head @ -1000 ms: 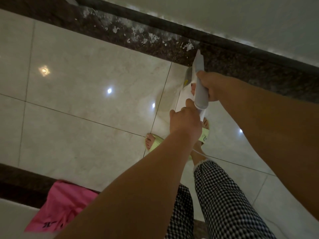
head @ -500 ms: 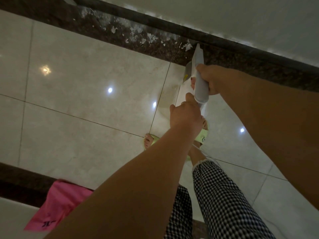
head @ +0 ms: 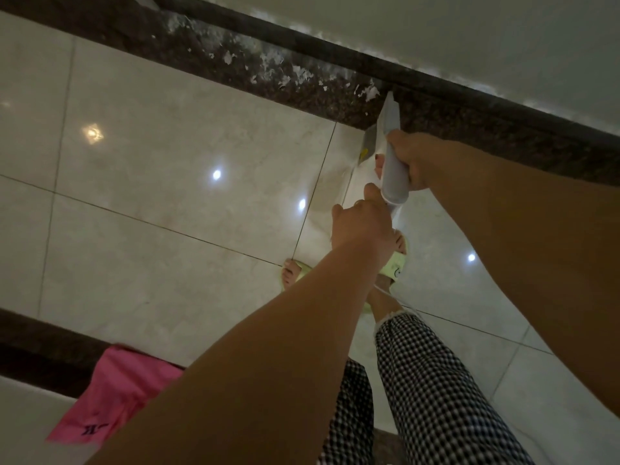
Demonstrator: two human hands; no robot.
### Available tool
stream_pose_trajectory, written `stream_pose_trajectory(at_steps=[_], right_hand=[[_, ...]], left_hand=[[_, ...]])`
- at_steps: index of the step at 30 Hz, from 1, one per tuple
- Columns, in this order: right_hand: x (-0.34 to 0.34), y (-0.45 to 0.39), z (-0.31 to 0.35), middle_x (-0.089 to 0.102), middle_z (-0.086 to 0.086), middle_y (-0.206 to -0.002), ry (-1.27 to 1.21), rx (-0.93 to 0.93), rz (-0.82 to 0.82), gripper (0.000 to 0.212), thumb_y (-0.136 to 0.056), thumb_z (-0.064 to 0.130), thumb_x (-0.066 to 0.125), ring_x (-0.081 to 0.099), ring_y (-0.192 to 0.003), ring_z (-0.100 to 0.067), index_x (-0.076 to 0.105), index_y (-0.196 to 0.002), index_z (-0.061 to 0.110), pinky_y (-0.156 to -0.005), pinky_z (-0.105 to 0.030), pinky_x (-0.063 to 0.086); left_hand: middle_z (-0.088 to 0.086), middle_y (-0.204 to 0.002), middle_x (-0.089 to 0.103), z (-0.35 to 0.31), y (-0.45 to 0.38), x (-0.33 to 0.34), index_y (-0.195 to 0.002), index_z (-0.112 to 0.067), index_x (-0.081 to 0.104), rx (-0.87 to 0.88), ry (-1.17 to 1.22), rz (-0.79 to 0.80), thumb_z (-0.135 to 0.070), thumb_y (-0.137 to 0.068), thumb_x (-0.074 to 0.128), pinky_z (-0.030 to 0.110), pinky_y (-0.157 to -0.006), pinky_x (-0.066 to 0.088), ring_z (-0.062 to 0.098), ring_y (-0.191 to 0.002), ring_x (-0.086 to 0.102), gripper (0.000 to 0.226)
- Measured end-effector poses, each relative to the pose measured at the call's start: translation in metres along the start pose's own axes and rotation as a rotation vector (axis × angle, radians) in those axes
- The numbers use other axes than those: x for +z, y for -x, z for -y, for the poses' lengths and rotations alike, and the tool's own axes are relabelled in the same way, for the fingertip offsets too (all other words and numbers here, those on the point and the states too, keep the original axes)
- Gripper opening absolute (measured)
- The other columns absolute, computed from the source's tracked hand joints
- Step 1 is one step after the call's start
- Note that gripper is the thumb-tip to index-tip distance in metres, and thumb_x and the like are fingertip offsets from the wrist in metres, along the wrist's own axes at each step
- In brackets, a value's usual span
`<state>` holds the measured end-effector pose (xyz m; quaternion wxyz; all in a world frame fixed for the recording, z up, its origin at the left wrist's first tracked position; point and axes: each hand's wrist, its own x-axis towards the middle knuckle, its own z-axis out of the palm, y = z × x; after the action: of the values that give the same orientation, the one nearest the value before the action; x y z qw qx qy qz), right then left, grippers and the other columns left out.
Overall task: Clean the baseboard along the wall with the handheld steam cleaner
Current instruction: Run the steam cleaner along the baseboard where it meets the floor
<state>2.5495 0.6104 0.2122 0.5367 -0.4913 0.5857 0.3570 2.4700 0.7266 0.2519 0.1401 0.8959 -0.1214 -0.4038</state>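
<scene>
The white handheld steam cleaner (head: 393, 162) points away from me, and its nozzle tip reaches the dark baseboard (head: 476, 87) at the foot of the white wall. White flakes speckle the dark strip (head: 281, 73) to the left of the nozzle. My right hand (head: 414, 156) grips the cleaner's handle from the right side. My left hand (head: 364, 224) has its fingers curled round the cleaner's lower rear end, with the thumb against the handle's end cap. The cleaner's underside is hidden behind both hands.
Glossy cream floor tiles (head: 167, 182) reflect ceiling lights. My feet in green slippers (head: 396, 263) and checked trousers (head: 436, 397) stand below the hands. A thin white cord (head: 382, 290) trails past my ankle. A pink bag (head: 110, 397) lies at lower left on another dark border strip (head: 33, 337).
Both hands have pushed the cleaner forward, so its nozzle tip has moved from short of the dark strip up to the baseboard. The feet have barely shifted.
</scene>
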Motion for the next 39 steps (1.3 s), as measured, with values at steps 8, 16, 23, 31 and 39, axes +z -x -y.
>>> stream_pose_trajectory(at_steps=[8, 16, 23, 31, 39], right_hand=[[0.022, 0.006, -0.028, 0.063, -0.003, -0.082, -0.057, 0.008, 0.018, 0.034, -0.097, 0.04, 0.052, 0.06, -0.068, -0.013, 0.049, -0.114, 0.011, -0.059, -0.029, 0.053], [0.041, 0.008, -0.05, 0.063, -0.006, -0.079, -0.09, 0.033, 0.019, 0.037, -0.097, 0.042, 0.05, 0.059, -0.063, -0.013, 0.049, -0.115, 0.01, -0.065, -0.029, 0.055], [0.053, 0.013, -0.062, 0.06, -0.006, -0.077, -0.108, 0.044, 0.027, 0.036, -0.099, 0.04, 0.048, 0.057, -0.059, -0.012, 0.048, -0.116, 0.009, -0.061, -0.027, 0.053], [0.05, 0.011, -0.056, 0.062, -0.005, -0.077, -0.09, 0.024, 0.004, 0.043, -0.098, 0.041, 0.049, 0.059, -0.061, -0.013, 0.047, -0.127, 0.01, -0.058, -0.027, 0.054], [0.045, 0.007, -0.038, 0.063, -0.004, -0.079, -0.079, 0.005, -0.014, 0.036, -0.096, 0.041, 0.053, 0.06, -0.065, -0.012, 0.05, -0.114, 0.009, -0.055, -0.027, 0.052]], left_hand=[[-0.005, -0.082, 0.049, 0.025, 0.024, 0.01, -0.116, -0.016, 0.032, -0.005, -0.021, 0.013, -0.025, -0.09, 0.059, 0.04, -0.095, 0.034, 0.021, -0.078, 0.056, 0.039], [-0.005, -0.079, 0.049, 0.044, 0.044, 0.017, -0.11, -0.017, 0.03, 0.006, -0.029, 0.013, -0.026, -0.09, 0.058, 0.038, -0.087, 0.035, 0.02, -0.078, 0.058, 0.036], [-0.002, -0.083, 0.049, 0.055, 0.058, 0.016, -0.115, -0.015, 0.031, -0.038, -0.018, 0.03, -0.026, -0.092, 0.057, 0.037, -0.088, 0.035, 0.022, -0.077, 0.047, 0.036], [-0.005, -0.077, 0.047, 0.056, 0.048, 0.02, -0.11, -0.016, 0.03, 0.027, -0.032, 0.013, -0.027, -0.089, 0.058, 0.038, -0.085, 0.033, 0.02, -0.07, 0.051, 0.036], [-0.004, -0.082, 0.052, 0.047, 0.031, 0.014, -0.114, -0.016, 0.031, 0.02, -0.013, -0.002, -0.024, -0.089, 0.058, 0.041, -0.093, 0.036, 0.022, -0.083, 0.062, 0.038]])
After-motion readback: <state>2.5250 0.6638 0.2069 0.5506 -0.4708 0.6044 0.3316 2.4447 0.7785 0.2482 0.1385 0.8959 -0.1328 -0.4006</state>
